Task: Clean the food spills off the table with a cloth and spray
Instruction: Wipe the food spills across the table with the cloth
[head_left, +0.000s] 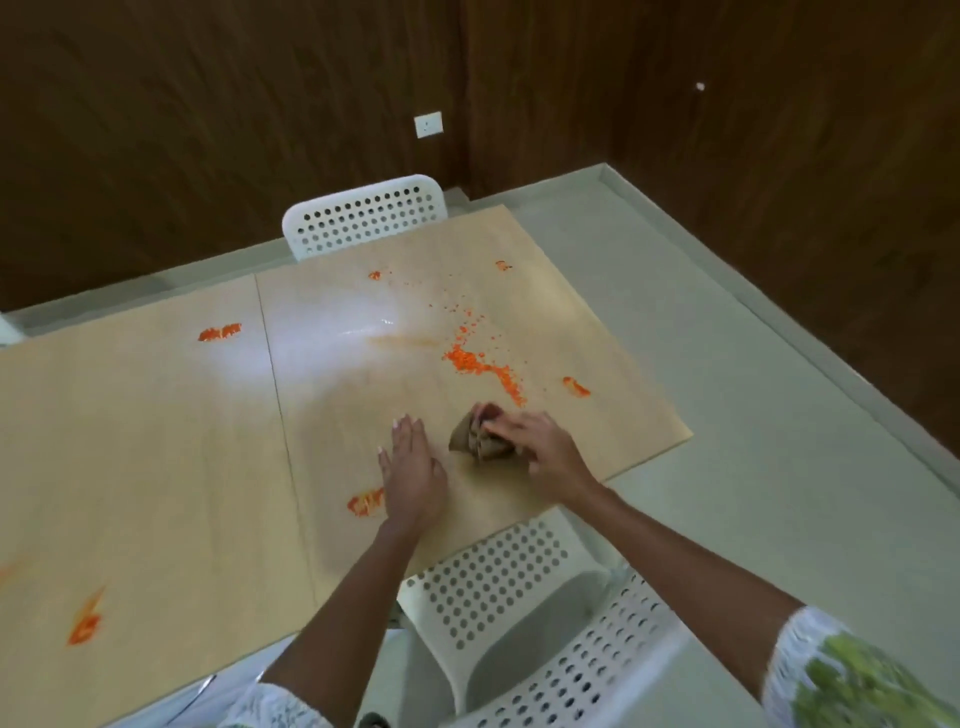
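The right hand clutches a crumpled brown cloth against the pale wooden table, fingers curled over the wad and pressing it to the surface. Just to its left, the left hand lies flat on the tabletop with fingers straight and together, close beside the cloth without touching it.

Just beyond the cloth, away from the person, a dense trail of small orange food crumbs runs across the wood, thinning into scattered specks farther out. An orange smear sits to the right of that trail near the table's edge — another orange smear lies right against the left wrist. More orange patches dot the table well to the left of both hands. A wet, glossy streak shines beyond the left hand's fingertips.

A white perforated plastic chair stands under the forearms, and a second white perforated chair stands at the far side. No writing or labels can be read anywhere.
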